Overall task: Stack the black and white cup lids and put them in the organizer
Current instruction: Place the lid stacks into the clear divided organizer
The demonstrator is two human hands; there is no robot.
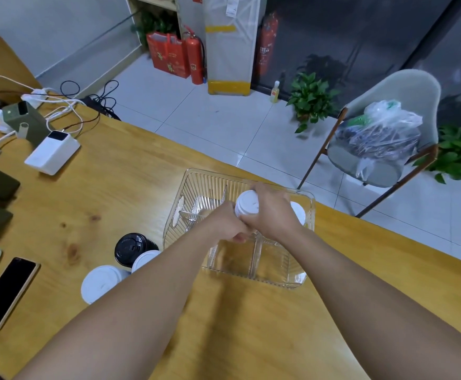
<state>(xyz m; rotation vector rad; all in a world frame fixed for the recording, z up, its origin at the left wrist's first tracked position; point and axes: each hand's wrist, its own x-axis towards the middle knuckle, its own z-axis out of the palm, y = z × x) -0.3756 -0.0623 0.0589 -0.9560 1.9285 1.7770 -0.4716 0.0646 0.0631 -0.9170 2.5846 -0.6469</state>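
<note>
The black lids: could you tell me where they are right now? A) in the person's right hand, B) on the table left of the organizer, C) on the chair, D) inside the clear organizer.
B: the black lids stand on the wooden table, left of the clear organizer, beside loose white lids.

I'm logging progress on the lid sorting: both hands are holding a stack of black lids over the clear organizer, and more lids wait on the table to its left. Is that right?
Not quite: the stack is white, not black. The head view shows the left hand and the right hand holding it over the clear organizer. The rest stands: a black stack and white lids wait on the table to its left.
</note>
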